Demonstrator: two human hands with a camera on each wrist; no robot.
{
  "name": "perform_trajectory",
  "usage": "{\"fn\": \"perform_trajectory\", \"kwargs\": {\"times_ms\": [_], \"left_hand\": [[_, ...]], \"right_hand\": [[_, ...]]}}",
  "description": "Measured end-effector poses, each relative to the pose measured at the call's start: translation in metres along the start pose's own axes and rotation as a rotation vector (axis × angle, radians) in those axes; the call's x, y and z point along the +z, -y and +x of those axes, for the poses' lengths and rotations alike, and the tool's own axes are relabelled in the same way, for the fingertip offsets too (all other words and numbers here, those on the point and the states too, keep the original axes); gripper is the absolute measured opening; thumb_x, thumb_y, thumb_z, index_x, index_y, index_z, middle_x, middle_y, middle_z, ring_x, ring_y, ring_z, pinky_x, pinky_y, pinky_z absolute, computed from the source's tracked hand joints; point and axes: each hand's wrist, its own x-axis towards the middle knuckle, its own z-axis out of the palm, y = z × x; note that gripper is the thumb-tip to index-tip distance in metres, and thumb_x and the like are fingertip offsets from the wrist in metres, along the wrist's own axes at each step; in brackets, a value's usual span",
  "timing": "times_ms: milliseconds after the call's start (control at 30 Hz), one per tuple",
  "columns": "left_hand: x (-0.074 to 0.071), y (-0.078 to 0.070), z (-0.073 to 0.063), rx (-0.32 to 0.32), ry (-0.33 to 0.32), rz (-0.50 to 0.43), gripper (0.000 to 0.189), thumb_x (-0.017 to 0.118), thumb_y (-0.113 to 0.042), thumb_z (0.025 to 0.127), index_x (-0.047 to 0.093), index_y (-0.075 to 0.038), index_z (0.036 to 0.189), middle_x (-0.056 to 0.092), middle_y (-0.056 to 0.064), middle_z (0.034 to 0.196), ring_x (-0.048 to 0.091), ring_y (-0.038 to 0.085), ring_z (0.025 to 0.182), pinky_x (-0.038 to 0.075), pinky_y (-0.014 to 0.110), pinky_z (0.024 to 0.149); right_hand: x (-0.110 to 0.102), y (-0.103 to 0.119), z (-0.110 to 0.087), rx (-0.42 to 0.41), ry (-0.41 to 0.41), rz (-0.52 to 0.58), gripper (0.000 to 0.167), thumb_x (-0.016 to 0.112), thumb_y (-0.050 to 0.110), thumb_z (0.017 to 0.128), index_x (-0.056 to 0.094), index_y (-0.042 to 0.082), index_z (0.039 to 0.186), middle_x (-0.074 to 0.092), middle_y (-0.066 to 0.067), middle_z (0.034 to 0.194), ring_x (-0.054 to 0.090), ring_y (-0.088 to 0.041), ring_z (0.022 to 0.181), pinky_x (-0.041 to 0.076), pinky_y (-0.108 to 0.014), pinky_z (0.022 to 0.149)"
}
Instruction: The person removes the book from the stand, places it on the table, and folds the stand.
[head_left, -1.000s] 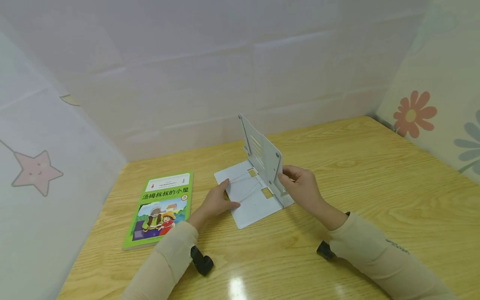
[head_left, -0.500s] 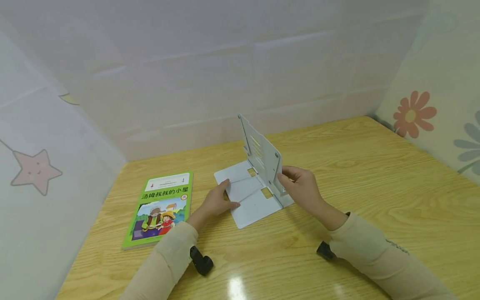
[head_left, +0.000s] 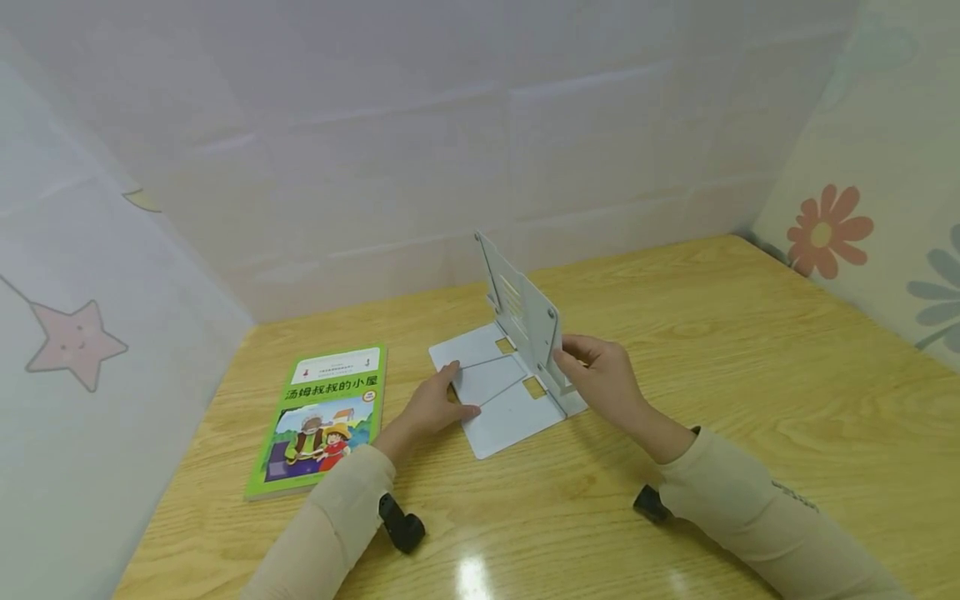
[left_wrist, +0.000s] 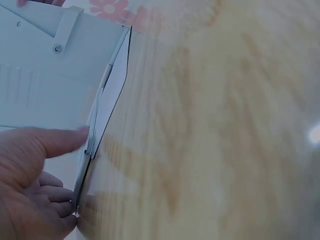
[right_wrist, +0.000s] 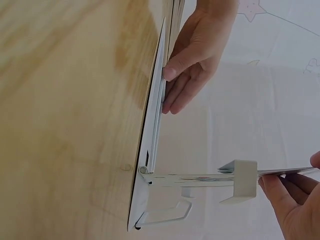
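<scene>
A white metal book stand (head_left: 513, 422) lies with its base flat on the table in the head view. Its slotted back panel (head_left: 534, 325) stands nearly upright, hinged along the base. My left hand (head_left: 429, 405) rests at the base's left edge, thumb and fingers spread apart. In the left wrist view the left thumb (left_wrist: 65, 140) touches the plate's edge. Between thumb and fingertips lies a flat inner flap (head_left: 487, 379). My right hand (head_left: 606, 377) pinches the panel's near side edge between thumb and fingers. A metal clip (right_wrist: 245, 181) shows beside that grip in the right wrist view.
Left of the stand lies a green picture book (head_left: 330, 425), partly behind the left sleeve. The wood-grain table (head_left: 750, 350) extends to the right of the stand. Pale printed wall sheets (head_left: 375, 167) border the table's back and sides. A black wrist-worn device (head_left: 401, 525) hangs from the left sleeve.
The back panel has tipped slightly to the left over the base, with my right hand on it. The inner flap's outline lies a little differently on the base. My left hand stays put.
</scene>
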Motion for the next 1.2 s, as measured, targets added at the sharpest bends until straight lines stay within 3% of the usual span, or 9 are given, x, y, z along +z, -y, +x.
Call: {"fn": "perform_trajectory", "kwargs": {"times_ms": [100,200,433,567,667,833,1100,1200], "left_hand": [[-0.004,-0.003,0.001,-0.010,-0.023,-0.039,0.074,0.065,-0.029,0.077,0.026,-0.002,0.134,0.029,0.014,0.135,0.025,0.028,0.122,0.024,0.039,0.098],[-0.014,-0.014,0.003,0.028,-0.067,-0.078,0.069,0.060,-0.032,0.080,0.028,-0.002,0.134,0.031,0.014,0.134,0.027,0.028,0.122,0.025,0.040,0.097],[-0.046,-0.068,0.007,0.175,-0.124,-0.317,0.059,0.051,-0.032,0.086,0.031,-0.001,0.132,0.033,0.010,0.133,0.032,0.020,0.120,0.029,0.032,0.095],[-0.053,-0.098,0.010,0.211,-0.130,-0.416,0.059,0.049,-0.035,0.087,0.032,0.000,0.131,0.037,0.010,0.131,0.035,0.017,0.118,0.032,0.029,0.094],[-0.053,-0.110,0.011,0.201,-0.118,-0.451,0.059,0.049,-0.036,0.087,0.033,0.001,0.130,0.038,0.011,0.130,0.036,0.017,0.117,0.032,0.028,0.093],[-0.052,-0.114,0.008,0.171,-0.114,-0.497,0.055,0.049,-0.033,0.087,0.036,0.002,0.128,0.041,0.011,0.127,0.038,0.019,0.116,0.031,0.030,0.094],[-0.058,-0.105,0.002,0.123,-0.133,-0.569,0.052,0.053,-0.031,0.086,0.041,0.000,0.126,0.047,0.009,0.122,0.041,0.019,0.113,0.031,0.033,0.094],[-0.059,-0.100,-0.002,0.114,-0.126,-0.610,0.049,0.053,-0.027,0.086,0.043,0.001,0.124,0.047,0.010,0.122,0.042,0.019,0.112,0.033,0.031,0.093]], "right_hand": [[0.001,0.001,-0.001,-0.007,0.004,0.001,0.020,0.051,-0.003,0.083,0.058,-0.011,0.099,0.060,-0.021,0.096,0.058,-0.030,0.086,0.049,-0.029,0.066],[0.002,0.002,-0.001,-0.014,0.006,-0.003,0.020,0.051,-0.003,0.083,0.058,-0.011,0.099,0.060,-0.021,0.096,0.058,-0.027,0.086,0.048,-0.030,0.067],[0.002,0.003,-0.003,-0.003,0.016,-0.017,0.020,0.051,-0.002,0.083,0.058,-0.011,0.100,0.060,-0.020,0.097,0.058,-0.024,0.087,0.048,-0.030,0.068],[0.003,0.002,-0.003,-0.001,0.021,-0.016,0.019,0.052,-0.002,0.083,0.059,-0.011,0.099,0.060,-0.019,0.095,0.058,-0.024,0.085,0.049,-0.029,0.067],[0.003,0.001,-0.003,0.002,0.053,-0.018,0.020,0.054,0.000,0.083,0.060,-0.010,0.099,0.060,-0.019,0.096,0.059,-0.023,0.084,0.049,-0.029,0.066],[0.004,0.001,-0.003,-0.007,0.109,-0.047,0.022,0.055,0.003,0.083,0.060,-0.009,0.100,0.060,-0.018,0.097,0.059,-0.022,0.084,0.050,-0.027,0.065],[0.008,0.003,0.002,-0.062,0.186,-0.068,0.020,0.058,-0.001,0.079,0.061,-0.010,0.096,0.061,-0.020,0.093,0.061,-0.026,0.073,0.050,-0.023,0.060],[0.010,0.004,0.002,-0.071,0.209,-0.080,0.020,0.059,-0.002,0.078,0.061,-0.010,0.096,0.060,-0.020,0.094,0.061,-0.025,0.076,0.050,-0.023,0.060]]}}
